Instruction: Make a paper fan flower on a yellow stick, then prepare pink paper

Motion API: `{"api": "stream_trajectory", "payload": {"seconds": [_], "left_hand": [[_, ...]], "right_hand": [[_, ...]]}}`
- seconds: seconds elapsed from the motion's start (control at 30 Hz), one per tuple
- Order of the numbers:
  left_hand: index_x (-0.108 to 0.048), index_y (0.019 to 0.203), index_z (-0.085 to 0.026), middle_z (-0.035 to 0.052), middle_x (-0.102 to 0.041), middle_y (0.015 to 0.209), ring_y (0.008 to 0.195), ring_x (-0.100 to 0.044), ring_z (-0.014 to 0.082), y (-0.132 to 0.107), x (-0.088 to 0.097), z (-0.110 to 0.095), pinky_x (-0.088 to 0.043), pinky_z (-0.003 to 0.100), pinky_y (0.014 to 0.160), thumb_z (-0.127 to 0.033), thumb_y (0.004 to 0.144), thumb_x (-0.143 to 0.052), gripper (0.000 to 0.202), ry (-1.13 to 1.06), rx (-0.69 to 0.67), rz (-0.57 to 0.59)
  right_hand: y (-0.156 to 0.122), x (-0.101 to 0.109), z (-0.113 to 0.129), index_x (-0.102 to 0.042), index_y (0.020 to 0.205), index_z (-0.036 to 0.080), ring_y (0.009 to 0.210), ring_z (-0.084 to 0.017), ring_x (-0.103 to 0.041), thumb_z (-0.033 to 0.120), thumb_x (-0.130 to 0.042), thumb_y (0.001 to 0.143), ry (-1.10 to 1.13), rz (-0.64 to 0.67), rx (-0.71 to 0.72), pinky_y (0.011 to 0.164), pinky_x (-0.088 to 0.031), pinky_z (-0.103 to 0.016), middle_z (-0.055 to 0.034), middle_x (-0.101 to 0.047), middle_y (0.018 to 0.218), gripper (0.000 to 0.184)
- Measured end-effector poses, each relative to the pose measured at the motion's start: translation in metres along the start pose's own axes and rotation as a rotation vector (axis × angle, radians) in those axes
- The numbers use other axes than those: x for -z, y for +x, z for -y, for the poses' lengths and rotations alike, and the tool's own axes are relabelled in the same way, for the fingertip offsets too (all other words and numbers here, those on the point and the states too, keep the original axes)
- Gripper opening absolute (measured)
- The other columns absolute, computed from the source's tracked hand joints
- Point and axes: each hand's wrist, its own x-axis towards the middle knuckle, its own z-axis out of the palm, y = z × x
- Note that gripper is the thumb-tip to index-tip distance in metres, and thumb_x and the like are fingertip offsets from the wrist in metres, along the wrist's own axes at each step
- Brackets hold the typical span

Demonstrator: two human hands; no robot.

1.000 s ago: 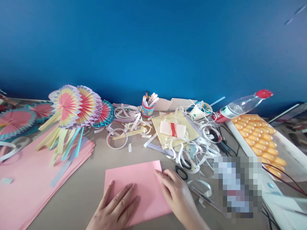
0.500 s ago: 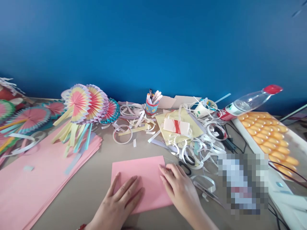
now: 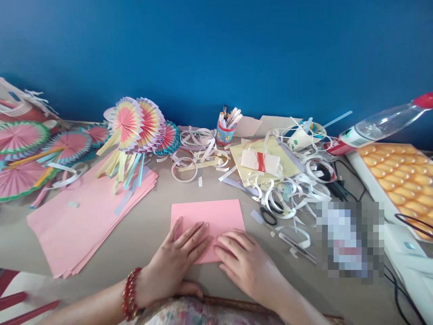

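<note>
A folded pink sheet of paper [image 3: 209,214] lies flat on the grey table in front of me. My left hand [image 3: 179,253] rests on its left part with the fingers spread. My right hand [image 3: 241,259] presses on its lower right part, palm down, fingers stretched out and slightly bent. Black-handled scissors [image 3: 269,215] lie just right of the paper, partly under curled white paper strips [image 3: 270,196]. A utility knife [image 3: 294,246] lies to the right of my right hand.
A stack of pink sheets [image 3: 84,216] lies on the left, with pleated paper fans [image 3: 123,122] behind it. A tape roll [image 3: 184,169], a pen cup [image 3: 226,133] and a thread-wound white card [image 3: 248,160] stand or lie farther back. A plastic bottle [image 3: 375,128] leans at the right.
My right hand has slid from the paper's right edge inward and down towards my left hand. The left hand stays on the paper. The camera view has shifted, showing more of the near table edge.
</note>
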Motion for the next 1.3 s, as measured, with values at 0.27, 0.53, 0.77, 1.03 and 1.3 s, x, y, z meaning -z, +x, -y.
{"api": "stream_trajectory", "payload": {"seconds": [0.27, 0.53, 0.77, 1.03, 1.3], "left_hand": [[-0.023, 0.154, -0.015, 0.0162, -0.024, 0.159, 0.148, -0.013, 0.0329, -0.001, -0.005, -0.001, 0.007, 0.060, 0.116, -0.086, 0.079, -0.022, 0.103, 0.012, 0.007, 0.012], [-0.021, 0.154, -0.013, 0.0171, -0.019, 0.160, 0.149, -0.013, 0.0316, -0.001, -0.003, -0.003, 0.010, 0.059, 0.116, -0.085, 0.080, -0.022, 0.104, 0.011, 0.022, 0.023], [-0.019, 0.154, -0.013, 0.0192, -0.017, 0.160, 0.148, -0.013, 0.0340, -0.002, -0.001, -0.003, 0.010, 0.060, 0.115, -0.085, 0.079, -0.030, 0.105, 0.000, 0.019, 0.027], [-0.034, 0.149, -0.012, 0.0131, -0.039, 0.154, 0.147, -0.022, 0.0258, -0.011, 0.010, -0.015, 0.007, 0.054, 0.121, -0.065, 0.094, -0.036, 0.076, -0.045, -0.192, 0.039], [-0.039, 0.147, -0.018, 0.0086, -0.033, 0.157, 0.147, -0.023, 0.0275, -0.029, 0.011, -0.010, 0.004, 0.059, 0.120, -0.060, 0.096, -0.038, 0.066, 0.033, -0.155, 0.007]], "right_hand": [[-0.006, 0.012, -0.003, -0.064, 0.121, 0.026, 0.129, -0.027, -0.040, 0.039, -0.059, 0.091, 0.031, 0.171, 0.037, 0.111, -0.035, -0.047, -0.0068, -0.054, 0.137, 0.032], [-0.008, 0.015, -0.007, -0.065, 0.123, 0.025, 0.130, -0.029, -0.040, 0.043, -0.057, 0.092, -0.005, 0.159, 0.119, 0.112, -0.032, -0.051, -0.0117, -0.054, 0.137, 0.037], [-0.012, 0.013, -0.009, -0.066, 0.122, 0.027, 0.132, -0.031, -0.039, 0.046, -0.055, 0.093, 0.001, 0.129, 0.142, 0.111, -0.033, -0.053, -0.0131, -0.052, 0.139, 0.036], [-0.011, 0.009, -0.008, -0.069, 0.115, 0.026, 0.131, -0.030, -0.041, 0.040, -0.056, 0.094, -0.003, 0.093, 0.150, 0.112, -0.033, -0.051, -0.0124, -0.054, 0.134, 0.029], [-0.011, 0.007, -0.009, -0.068, 0.117, 0.029, 0.130, -0.029, -0.043, 0.036, -0.058, 0.093, -0.008, 0.059, 0.148, 0.110, -0.036, -0.051, -0.0109, -0.055, 0.136, 0.027]]}}
